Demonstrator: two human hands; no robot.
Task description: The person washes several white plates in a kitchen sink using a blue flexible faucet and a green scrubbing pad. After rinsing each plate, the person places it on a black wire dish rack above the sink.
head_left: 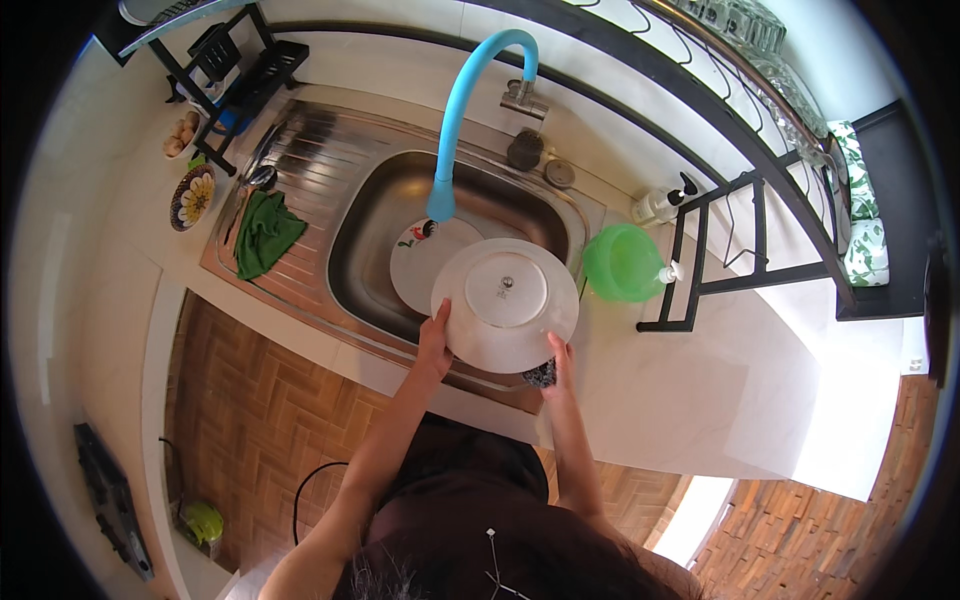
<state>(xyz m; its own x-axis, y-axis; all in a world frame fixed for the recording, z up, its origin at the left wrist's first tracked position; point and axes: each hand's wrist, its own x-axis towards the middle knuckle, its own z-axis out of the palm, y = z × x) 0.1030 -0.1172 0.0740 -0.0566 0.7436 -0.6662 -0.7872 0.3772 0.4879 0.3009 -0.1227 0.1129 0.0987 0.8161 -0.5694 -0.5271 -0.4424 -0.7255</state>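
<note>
A white plate point(457, 330) is held bottom side up over the front right of the stainless steel sink point(360, 225). My left hand point(435, 341) grips its left edge, thumb on the underside. At the lower right edge, my right hand point(557, 367) has its thumb on the plate and a dark scouring pad point(540, 373) in its fingers, partly hidden below the rim. Another white plate point(420, 262) with a painted rooster lies in the basin, partly covered by the held one. The blue faucet spout point(450, 135) hangs above it; I see no water running.
Right of the basin stands a green plastic bowl point(622, 262), with a pump bottle point(656, 206) behind it. A green cloth point(266, 234) lies on the ribbed drainboard point(330, 150). A black metal rack point(697, 255) rises at the right. A patterned bowl point(193, 197) sits far left.
</note>
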